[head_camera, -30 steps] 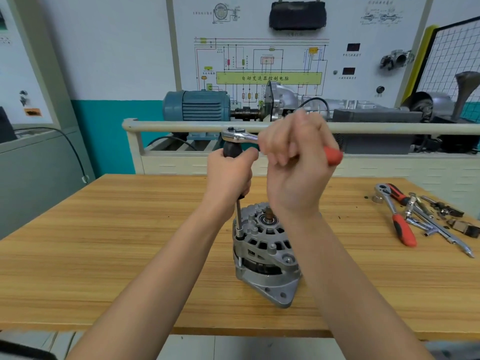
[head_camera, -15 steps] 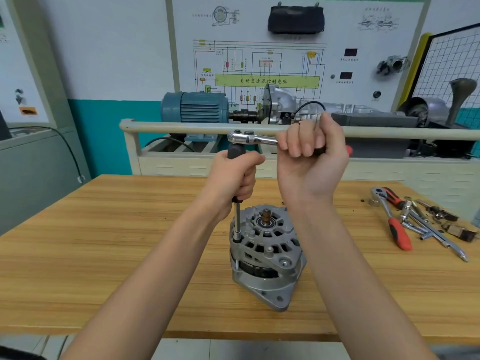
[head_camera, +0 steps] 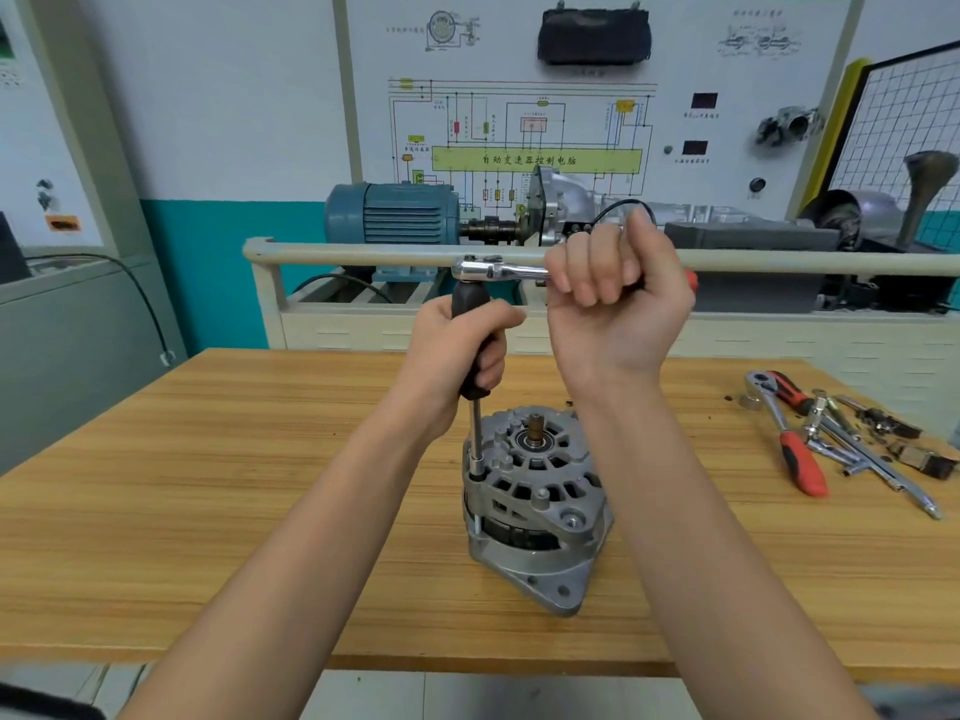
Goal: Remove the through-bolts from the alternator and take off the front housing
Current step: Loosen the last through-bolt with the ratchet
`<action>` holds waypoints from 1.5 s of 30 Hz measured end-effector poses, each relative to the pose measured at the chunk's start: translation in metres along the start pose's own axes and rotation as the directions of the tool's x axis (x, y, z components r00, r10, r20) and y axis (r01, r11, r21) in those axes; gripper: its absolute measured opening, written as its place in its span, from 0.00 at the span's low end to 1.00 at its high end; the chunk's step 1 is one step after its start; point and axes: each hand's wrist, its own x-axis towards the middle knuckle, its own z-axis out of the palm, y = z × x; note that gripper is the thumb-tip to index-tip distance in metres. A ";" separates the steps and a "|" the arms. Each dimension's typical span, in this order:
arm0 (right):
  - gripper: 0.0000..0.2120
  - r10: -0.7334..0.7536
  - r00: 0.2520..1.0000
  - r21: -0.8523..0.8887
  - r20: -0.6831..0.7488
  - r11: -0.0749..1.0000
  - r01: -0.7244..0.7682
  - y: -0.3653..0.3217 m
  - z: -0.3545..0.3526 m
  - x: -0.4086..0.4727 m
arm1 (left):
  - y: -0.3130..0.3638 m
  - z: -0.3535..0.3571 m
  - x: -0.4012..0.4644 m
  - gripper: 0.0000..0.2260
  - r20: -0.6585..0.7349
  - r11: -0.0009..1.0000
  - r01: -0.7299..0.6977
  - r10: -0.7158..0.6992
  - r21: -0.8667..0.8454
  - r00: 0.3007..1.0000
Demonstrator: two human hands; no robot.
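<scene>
A silver alternator [head_camera: 535, 506] stands upright on the wooden table [head_camera: 208, 511], its shaft pointing up. A long extension bar with a black grip [head_camera: 475, 350] runs straight down to a socket [head_camera: 476, 467] seated on a through-bolt at the housing's left rim. My left hand [head_camera: 457, 356] grips that black grip. On top of it sits a chrome ratchet [head_camera: 493, 267], lying level and pointing right. My right hand [head_camera: 618, 304] is curled round its red-tipped handle, palm towards me.
At the table's right end lie a second red-handled ratchet [head_camera: 789, 433], several extension bars and sockets [head_camera: 872, 454] and small dark parts. Behind the table a pale rail [head_camera: 363, 254] fronts a training stand with a blue motor [head_camera: 395, 213] and wiring board.
My right hand has swung the ratchet handle round to the right, turning palm towards me. My left hand still holds the extension grip. The view has shifted slightly.
</scene>
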 end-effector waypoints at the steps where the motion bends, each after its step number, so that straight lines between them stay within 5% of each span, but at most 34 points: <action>1: 0.23 0.070 0.997 0.118 -0.038 0.991 -0.066 0.000 -0.005 0.005 | 0.002 -0.001 0.001 0.15 0.057 1.000 0.015 -0.014 -0.018 0.998; 4: 0.23 0.252 0.957 0.509 -0.145 0.848 -0.147 0.002 -0.022 0.017 | 0.006 0.004 0.003 0.13 0.226 0.998 0.060 -0.052 -0.026 0.973; 7: 0.24 0.287 0.932 0.571 -0.223 0.813 -0.114 0.004 -0.027 0.021 | 0.006 0.007 0.005 0.19 0.235 0.993 0.116 -0.115 0.007 0.965; 10: 0.25 0.168 0.951 0.315 -0.259 0.946 -0.081 0.001 -0.014 0.012 | 0.003 0.006 0.006 0.23 0.110 0.993 0.117 -0.114 -0.017 0.987; 13: 0.23 -0.061 0.988 -0.063 -0.139 0.997 0.053 0.003 0.003 -0.006 | 0.000 0.011 0.006 0.22 -0.065 0.997 0.077 -0.077 0.001 0.995; 16: 0.17 -0.320 0.935 -0.419 0.153 0.836 0.354 0.010 0.016 -0.027 | -0.002 0.022 0.005 0.18 -0.245 0.996 0.061 -0.041 0.071 0.969; 18: 0.15 -0.328 0.892 -0.564 0.311 0.692 0.451 0.013 0.022 -0.033 | -0.003 0.026 0.005 0.17 -0.352 0.992 0.047 -0.003 0.115 0.936; 20: 0.14 -0.299 0.898 -0.585 0.322 0.683 0.437 0.013 0.022 -0.031 | -0.004 0.026 0.006 0.18 -0.367 0.992 0.022 0.025 0.122 0.930; 25: 0.22 -0.069 0.997 -0.095 0.031 0.993 0.071 -0.002 -0.001 -0.005 | -0.004 0.018 0.003 0.17 -0.245 0.994 -0.008 0.035 0.112 0.969; 30: 0.22 0.246 0.955 0.453 -0.165 0.879 -0.149 0.002 -0.026 0.019 | 0.003 0.007 0.003 0.15 0.095 0.995 0.093 -0.090 -0.026 0.991; 33: 0.24 0.287 0.934 0.540 -0.214 0.831 -0.132 0.006 -0.030 0.024 | 0.007 0.005 0.007 0.18 0.196 0.976 0.210 -0.216 0.053 0.956; 39: 0.24 -0.003 0.984 0.027 -0.179 1.000 0.008 -0.002 -0.006 -0.001 | 0.000 0.013 0.007 0.25 -0.038 0.989 0.144 -0.142 0.042 0.989; 42: 0.18 -0.243 0.967 -0.286 0.078 0.924 0.255 0.004 0.007 -0.021 | -0.002 0.021 0.005 0.21 -0.185 0.994 0.091 -0.079 0.057 0.980; 45: 0.14 -0.312 0.915 -0.459 0.254 0.794 0.398 0.009 0.017 -0.029 | -0.003 0.027 0.005 0.17 -0.333 0.993 0.064 -0.026 0.104 0.943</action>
